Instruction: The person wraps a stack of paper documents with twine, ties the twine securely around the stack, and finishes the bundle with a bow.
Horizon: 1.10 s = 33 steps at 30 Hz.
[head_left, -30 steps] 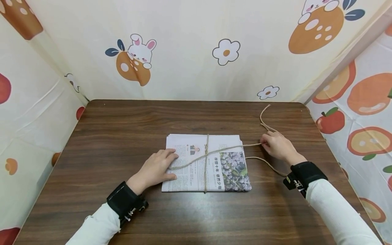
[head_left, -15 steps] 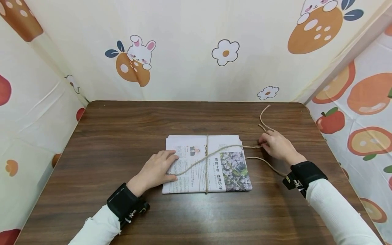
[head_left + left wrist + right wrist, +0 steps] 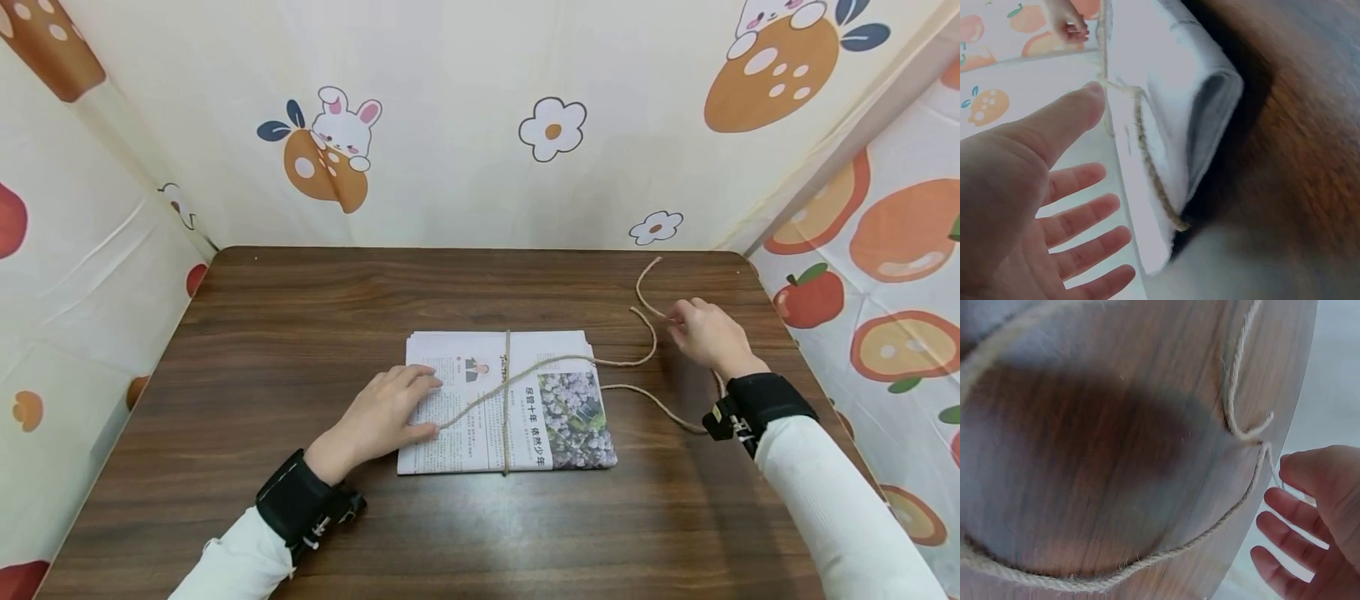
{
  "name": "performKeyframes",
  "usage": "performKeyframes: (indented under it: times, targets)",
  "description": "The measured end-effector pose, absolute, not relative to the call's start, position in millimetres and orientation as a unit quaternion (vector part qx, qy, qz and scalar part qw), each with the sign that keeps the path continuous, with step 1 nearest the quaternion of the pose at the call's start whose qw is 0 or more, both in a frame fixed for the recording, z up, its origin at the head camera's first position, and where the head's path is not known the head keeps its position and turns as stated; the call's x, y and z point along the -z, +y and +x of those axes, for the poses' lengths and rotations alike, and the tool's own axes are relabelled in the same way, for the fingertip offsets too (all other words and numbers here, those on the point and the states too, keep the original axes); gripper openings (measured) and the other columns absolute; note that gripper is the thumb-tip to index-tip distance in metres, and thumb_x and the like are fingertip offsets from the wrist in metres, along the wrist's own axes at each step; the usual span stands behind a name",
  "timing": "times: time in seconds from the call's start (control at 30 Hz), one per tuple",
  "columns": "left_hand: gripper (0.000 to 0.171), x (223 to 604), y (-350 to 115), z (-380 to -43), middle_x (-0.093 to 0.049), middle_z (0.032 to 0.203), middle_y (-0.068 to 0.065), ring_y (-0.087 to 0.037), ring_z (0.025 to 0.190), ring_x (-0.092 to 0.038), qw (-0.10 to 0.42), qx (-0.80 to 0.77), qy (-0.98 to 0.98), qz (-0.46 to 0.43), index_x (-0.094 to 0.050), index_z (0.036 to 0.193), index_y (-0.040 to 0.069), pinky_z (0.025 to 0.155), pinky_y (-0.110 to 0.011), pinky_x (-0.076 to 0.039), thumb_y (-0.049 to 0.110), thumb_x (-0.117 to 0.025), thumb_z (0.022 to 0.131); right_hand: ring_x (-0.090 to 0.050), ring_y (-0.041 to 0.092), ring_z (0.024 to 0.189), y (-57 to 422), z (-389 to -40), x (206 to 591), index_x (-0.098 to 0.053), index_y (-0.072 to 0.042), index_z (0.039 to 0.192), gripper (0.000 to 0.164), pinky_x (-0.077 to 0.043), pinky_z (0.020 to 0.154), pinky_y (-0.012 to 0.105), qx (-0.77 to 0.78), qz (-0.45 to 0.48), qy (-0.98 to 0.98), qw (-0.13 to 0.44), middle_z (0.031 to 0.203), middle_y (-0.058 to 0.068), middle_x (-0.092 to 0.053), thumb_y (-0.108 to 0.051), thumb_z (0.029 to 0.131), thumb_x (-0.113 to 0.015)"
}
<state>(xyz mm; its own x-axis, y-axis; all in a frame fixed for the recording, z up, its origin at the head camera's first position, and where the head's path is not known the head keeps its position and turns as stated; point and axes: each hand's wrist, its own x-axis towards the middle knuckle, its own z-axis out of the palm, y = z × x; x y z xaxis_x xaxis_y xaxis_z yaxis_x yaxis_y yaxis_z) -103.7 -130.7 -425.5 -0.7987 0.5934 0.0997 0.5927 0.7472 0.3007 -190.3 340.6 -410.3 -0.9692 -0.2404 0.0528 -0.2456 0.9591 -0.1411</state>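
Note:
A stack of folded newspapers [image 3: 528, 425] lies in the middle of the table in the head view. One turn of twine [image 3: 506, 417] runs over it from back to front, and another strand crosses it at a slant. My left hand [image 3: 382, 415] rests at the stack's left edge with fingers spread; in the left wrist view its thumb [image 3: 1079, 109] is close to the twine. Right of the stack, my right hand [image 3: 708, 333] hovers above the loose strands. Its thumb and fingertips [image 3: 1279, 499] are apart in the right wrist view, beside a twine strand [image 3: 1179, 550] lying on the table.
A dark wood-grain table [image 3: 337, 308] carries everything. Pale sheets with rabbit, flower and fruit prints hang behind it and at both sides. Two loose twine ends lie near the table's back right. A black camera band [image 3: 772, 404] circles each wrist.
My right hand has let go of the slanting strand and moved back and to the right. That strand now curves loosely on the table. My left hand has hardly moved.

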Motion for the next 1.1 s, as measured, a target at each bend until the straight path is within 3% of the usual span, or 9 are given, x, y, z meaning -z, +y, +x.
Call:
performKeyframes:
  times: [0.43,0.9,1.1]
  targets:
    - [0.042,414,-124,-96,-0.059,0.113,-0.004,-0.022,0.104,-0.055,-0.041,-0.179,0.929,0.322,-0.062,0.110,0.011,0.087,-0.038,-0.044,0.031,-0.075,0.075,-0.053,0.045,0.095,347,-207,412,-0.054,0.001,0.107,0.026,-0.041,0.075,0.057,-0.077,0.026,-0.995,-0.062,0.103,0.025,-0.054,-0.015,0.086,-0.052]
    - [0.036,414,-121,-96,-0.060,0.109,-0.002,-0.020,0.100,-0.056,-0.046,-0.183,0.928,0.320,-0.063,0.106,0.013,0.084,-0.036,-0.045,0.030,-0.074,0.077,-0.054,0.042,0.094,340,-218,425,-0.055,0.001,0.106,0.025,-0.042,0.074,0.057,-0.070,0.021,-0.994,-0.079,0.104,0.025,-0.054,-0.015,0.088,-0.052]
    - [0.034,413,-120,-95,-0.060,0.109,-0.002,-0.019,0.101,-0.056,-0.042,-0.190,0.929,0.314,-0.063,0.106,0.014,0.085,-0.037,-0.045,0.028,-0.074,0.077,-0.055,0.043,0.091,341,-216,426,-0.057,-0.001,0.105,0.021,-0.043,0.069,0.057,-0.065,0.020,-0.996,-0.054,0.102,0.024,-0.057,-0.013,0.088,-0.053]
